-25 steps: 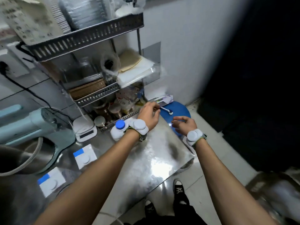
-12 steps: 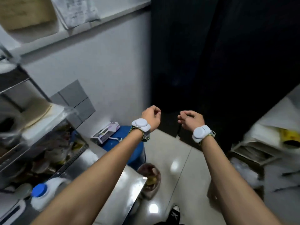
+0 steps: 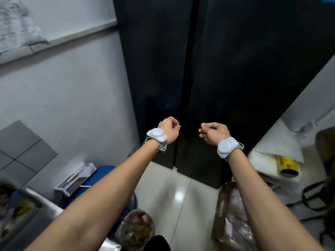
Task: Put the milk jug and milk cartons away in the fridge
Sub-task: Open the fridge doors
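A tall black two-door fridge (image 3: 226, 69) fills the view straight ahead, both doors closed, with a dark seam down the middle. My left hand (image 3: 168, 130) is held out in front of the left door, fingers loosely curled, holding nothing. My right hand (image 3: 214, 132) reaches toward the seam at about the same height, fingers partly curled and also with nothing in it. Neither hand touches the doors. Both wrists carry white bands. The milk jug and the cartons are out of view.
A blue barrel (image 3: 103, 171) with a small box (image 3: 76, 179) on its lid stands at the left beside the steel counter corner (image 3: 34, 205). A bin with scraps (image 3: 136, 229) sits below. A plastic bag (image 3: 230, 214) and a white cloth-covered stand (image 3: 272, 156) are on the right.
The view has swung right from the counter and shelf rack to the fridge. The jug and cartons have dropped out of sight. Both hands have risen toward the doors.
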`<state>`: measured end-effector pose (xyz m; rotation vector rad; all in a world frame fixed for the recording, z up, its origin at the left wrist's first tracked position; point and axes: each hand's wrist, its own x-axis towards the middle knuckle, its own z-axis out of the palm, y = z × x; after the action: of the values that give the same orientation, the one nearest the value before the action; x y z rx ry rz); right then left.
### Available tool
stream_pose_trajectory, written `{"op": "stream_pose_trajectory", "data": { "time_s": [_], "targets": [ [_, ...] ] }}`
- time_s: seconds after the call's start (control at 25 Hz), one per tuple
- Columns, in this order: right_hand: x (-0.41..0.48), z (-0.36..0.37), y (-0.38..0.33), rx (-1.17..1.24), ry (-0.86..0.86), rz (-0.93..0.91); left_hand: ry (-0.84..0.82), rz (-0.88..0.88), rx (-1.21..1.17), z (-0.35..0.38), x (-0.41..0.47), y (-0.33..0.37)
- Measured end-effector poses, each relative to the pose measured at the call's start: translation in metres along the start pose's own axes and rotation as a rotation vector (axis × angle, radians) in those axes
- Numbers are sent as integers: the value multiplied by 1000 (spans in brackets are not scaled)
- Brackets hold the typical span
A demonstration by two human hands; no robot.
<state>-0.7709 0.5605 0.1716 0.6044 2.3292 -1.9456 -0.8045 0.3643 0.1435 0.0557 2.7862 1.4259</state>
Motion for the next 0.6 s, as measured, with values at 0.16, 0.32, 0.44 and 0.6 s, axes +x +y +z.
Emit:
{"op": "stream_pose_trajectory", "data": {
  "time_s": [0.16, 0.32, 0.44, 0.6],
  "targets": [
    [50, -19, -23, 22, 31, 1, -17, 13, 2, 16, 57, 25],
    [101, -29, -51, 8, 65, -13, -24, 41, 11, 26, 117, 40],
    [141, -33, -76, -7, 92, -30, -23, 41, -17, 29, 168, 51],
    [190, -29, -107, -25, 137, -52, -48, 30, -10, 34, 235, 64]
  ]
}}
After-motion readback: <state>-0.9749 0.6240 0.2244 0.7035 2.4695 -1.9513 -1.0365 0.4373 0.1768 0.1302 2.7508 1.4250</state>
